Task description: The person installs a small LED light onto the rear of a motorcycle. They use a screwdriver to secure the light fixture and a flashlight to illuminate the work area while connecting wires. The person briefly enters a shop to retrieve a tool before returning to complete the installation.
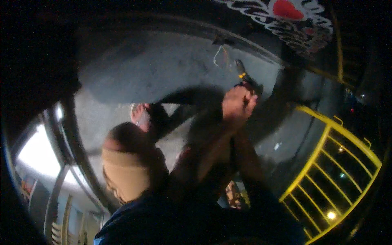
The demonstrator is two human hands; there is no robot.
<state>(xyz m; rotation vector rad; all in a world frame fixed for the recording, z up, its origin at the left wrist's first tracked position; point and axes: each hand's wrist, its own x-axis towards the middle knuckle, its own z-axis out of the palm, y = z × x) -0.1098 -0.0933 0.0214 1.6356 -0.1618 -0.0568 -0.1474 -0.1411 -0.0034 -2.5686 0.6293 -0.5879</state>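
My left hand and my right hand are close together and overlapping, closed around a dark hand tool with yellow marks; exactly how each grips it is partly hidden. The tool points up toward a grey surface. Just left of its tip, thin white and orange wires come out near a dark opening at that surface's upper edge. My forearms rise from the lower edge and converge on the tool.
A beige-covered bent knee and a foot are at lower left. A yellow metal railing stands at right. A bright window or doorway is at left; a dark panel with a red heart is at top right.
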